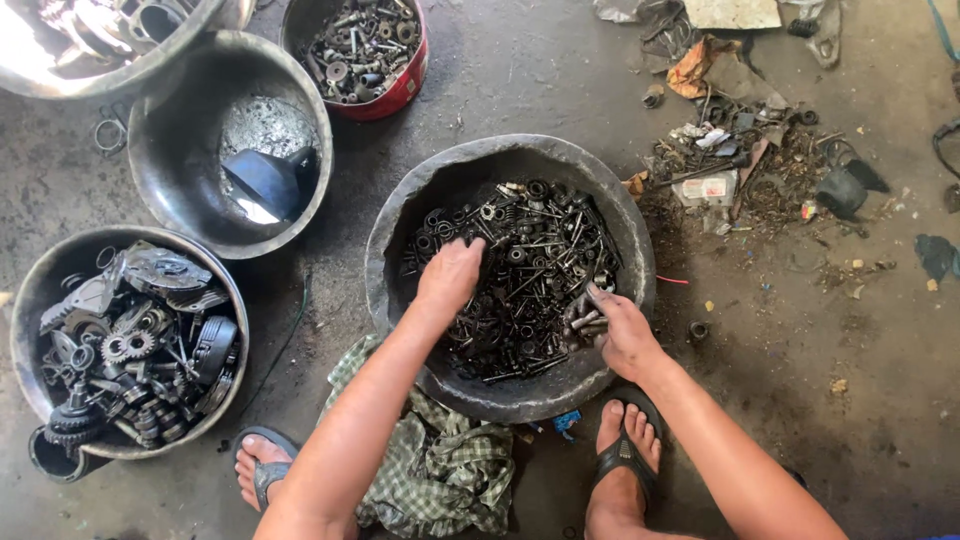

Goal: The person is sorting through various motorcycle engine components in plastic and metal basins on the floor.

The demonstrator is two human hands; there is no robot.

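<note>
Reaching into the big bowl [400,215], your left hand [449,275] rests spread and released on the greasy bolts [520,270]. Your right hand [615,325] pinches a few bolts near the rim, with bare floor [820,400] beyond.

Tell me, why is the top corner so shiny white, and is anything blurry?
Head view: strong glare washes out the big metal bowl at top left; the left hand and right hand look sharp over the greasy bolts; edges bend slightly.

Both arms are bare, with no sleeves, watch or rings. The left hand [450,275] and right hand [620,330] have black grease on the fingers. Below the big grey bowl [400,230], each foot wears a dark flip-flop [625,455] with a thick strap.
</note>
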